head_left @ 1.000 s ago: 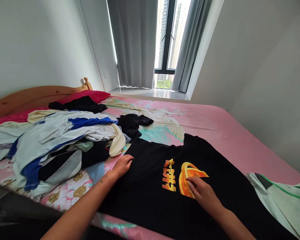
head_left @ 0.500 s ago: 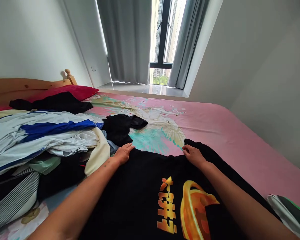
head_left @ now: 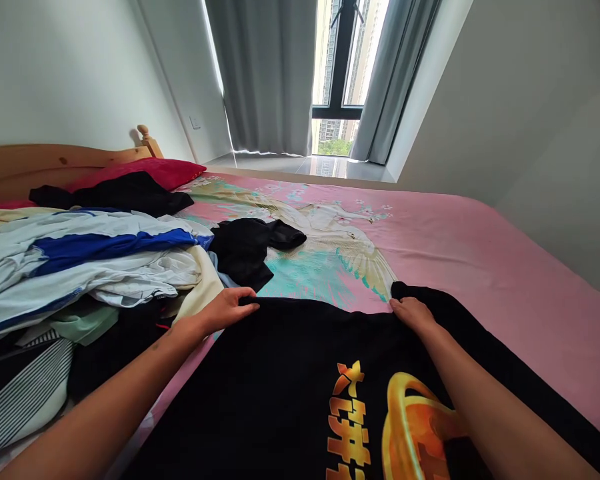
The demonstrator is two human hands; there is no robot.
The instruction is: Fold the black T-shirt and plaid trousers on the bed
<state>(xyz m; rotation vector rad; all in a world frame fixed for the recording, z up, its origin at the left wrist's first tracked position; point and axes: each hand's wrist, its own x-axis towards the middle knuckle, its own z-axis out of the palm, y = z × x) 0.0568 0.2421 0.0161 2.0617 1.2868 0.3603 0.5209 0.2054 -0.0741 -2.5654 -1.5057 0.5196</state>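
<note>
A black T-shirt (head_left: 280, 373) with an orange and yellow print lies spread over the near part of the bed, running out of view at the bottom. My left hand (head_left: 230, 308) pinches its far edge at the left corner, thumb and fingers closed on the cloth. At the far edge on the right, my right hand (head_left: 413, 313) grips the fabric between thumb and fingers. A strip of the black cloth extends to the right beyond my right forearm. The edge between both hands is drawn nearly straight.
A heap of clothes (head_left: 105, 267), white, blue, cream and striped, lies at left. A crumpled black garment (head_left: 250, 247) rests beyond my left hand. Another black garment (head_left: 125, 193) lies by a red pillow (head_left: 180, 172). Pink patterned bedding (head_left: 455, 233) stretches toward the curtained window.
My left hand has gone from lying over the shirt's edge to pinching its corner, further left. The far edge is pulled wider and straighter. The camera view has shifted slightly.
</note>
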